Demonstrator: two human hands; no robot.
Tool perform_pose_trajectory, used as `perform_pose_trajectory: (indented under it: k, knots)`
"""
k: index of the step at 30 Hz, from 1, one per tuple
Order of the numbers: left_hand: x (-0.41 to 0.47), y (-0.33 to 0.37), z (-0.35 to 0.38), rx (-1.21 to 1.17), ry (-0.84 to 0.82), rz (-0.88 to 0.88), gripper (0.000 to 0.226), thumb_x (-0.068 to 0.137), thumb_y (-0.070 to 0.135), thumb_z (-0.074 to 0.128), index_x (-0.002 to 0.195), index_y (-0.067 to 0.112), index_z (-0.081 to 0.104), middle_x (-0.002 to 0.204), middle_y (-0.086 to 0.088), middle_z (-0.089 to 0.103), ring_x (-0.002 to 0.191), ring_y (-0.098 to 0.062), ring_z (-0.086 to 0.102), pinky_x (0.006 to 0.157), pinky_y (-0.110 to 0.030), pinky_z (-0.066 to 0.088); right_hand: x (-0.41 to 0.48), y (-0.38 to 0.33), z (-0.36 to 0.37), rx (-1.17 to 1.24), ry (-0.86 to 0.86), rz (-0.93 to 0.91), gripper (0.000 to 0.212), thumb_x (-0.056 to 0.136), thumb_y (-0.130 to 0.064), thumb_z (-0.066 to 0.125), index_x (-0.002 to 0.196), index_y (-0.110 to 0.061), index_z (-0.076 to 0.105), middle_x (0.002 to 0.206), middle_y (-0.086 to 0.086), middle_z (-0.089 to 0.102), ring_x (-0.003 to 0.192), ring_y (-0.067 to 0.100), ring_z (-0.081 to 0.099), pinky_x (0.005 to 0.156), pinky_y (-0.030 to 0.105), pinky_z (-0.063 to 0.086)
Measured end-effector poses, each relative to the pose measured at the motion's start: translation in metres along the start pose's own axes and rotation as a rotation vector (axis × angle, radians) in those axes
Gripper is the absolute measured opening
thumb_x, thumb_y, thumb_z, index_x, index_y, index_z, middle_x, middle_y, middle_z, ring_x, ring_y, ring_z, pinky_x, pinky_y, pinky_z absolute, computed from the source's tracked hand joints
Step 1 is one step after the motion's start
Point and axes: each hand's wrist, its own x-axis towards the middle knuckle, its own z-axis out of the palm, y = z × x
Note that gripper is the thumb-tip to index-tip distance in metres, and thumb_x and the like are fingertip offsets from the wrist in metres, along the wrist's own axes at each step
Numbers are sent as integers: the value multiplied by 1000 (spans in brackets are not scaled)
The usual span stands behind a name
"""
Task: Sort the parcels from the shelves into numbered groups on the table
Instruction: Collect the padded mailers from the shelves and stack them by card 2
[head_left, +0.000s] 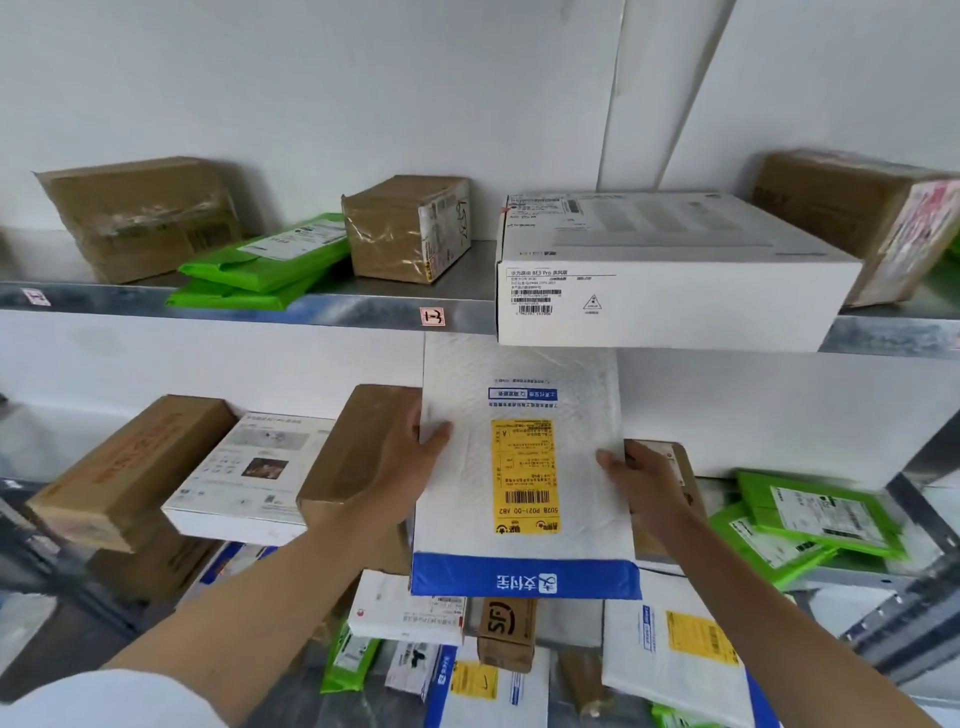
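While both hands grip it at mid-frame, the white padded mailer (524, 467) stands upright before the shelves. Left hand (400, 467) pinches its left edge, thumb in front; right hand (644, 480) pinches the right edge likewise.

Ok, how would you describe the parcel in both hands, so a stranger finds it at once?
Start at the metal shelves, then go below the big white router box on the upper one. There the left hand and right hand hold a white bubble mailer with a yellow label by its sides. Unlike the similar mailers lying lower down, it is held up.
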Motion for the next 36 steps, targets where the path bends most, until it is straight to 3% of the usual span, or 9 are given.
perform_pose_trajectory:
  k: [3,7,10,12,16,21,24,29,36]
  knots:
    - [-25,-8,-10,-67,-72,-39,48,90,32,65,134,26,46,122,9,60,109,-11,59,92,-35,52,-21,6,5,107,0,51,17,93,-14,62,107,-4,65,97,8,69,85,22,67,75,36,57]
    - [-73,-15,-39,-176,-145,-92,30,91,31,63,120,28,55,108,15,65,102,-9,63,75,-18,52,-69,15,7,224,-27,73,18,93,-13,60,109,-9,66,109,11,69,99,28,67,86,44,55]
    - [-115,-31,-65,-284,-155,-224,38,88,41,64,123,29,56,116,8,66,109,-14,62,94,-35,51,-111,13,18,269,-126,29,16,94,-10,56,105,-10,67,106,8,73,94,23,71,78,38,58]
    - [-137,-44,-80,-315,-113,-241,49,84,48,66,128,30,54,123,5,64,112,-17,62,99,-43,49,-134,12,32,238,-135,37,18,93,-16,59,109,-11,67,108,8,73,96,22,70,82,39,56]
    - [-188,-61,-117,-517,21,-319,39,84,41,69,119,27,59,110,2,71,98,-22,69,80,-43,58,-177,7,68,256,-231,98,36,91,-27,62,122,-9,60,116,9,70,106,25,67,87,42,56]
    - [-259,-95,-189,-751,214,-411,41,81,30,76,118,23,62,111,-8,72,100,-35,69,86,-58,53,-233,9,131,141,-569,200,37,91,-28,62,127,-21,54,120,6,68,108,29,67,88,47,55]
    - [-306,-113,-242,-742,372,-418,39,80,31,76,115,22,65,109,-6,73,99,-33,70,86,-56,54,-265,18,188,17,-655,246,47,83,-30,72,126,-22,56,118,6,69,105,30,68,93,52,52]
    - [-403,-144,-321,-704,596,-494,26,88,33,68,110,20,64,102,-4,75,92,-29,72,83,-52,57,-332,39,284,-61,-796,228,35,84,-25,71,118,-17,63,107,6,74,97,30,71,87,51,55]
    - [-512,-182,-369,-649,972,-561,20,92,32,63,110,24,64,103,-2,74,92,-27,72,82,-52,57,-399,47,395,-189,-1058,191,29,85,-23,71,113,-17,65,101,3,75,92,25,72,76,40,58]
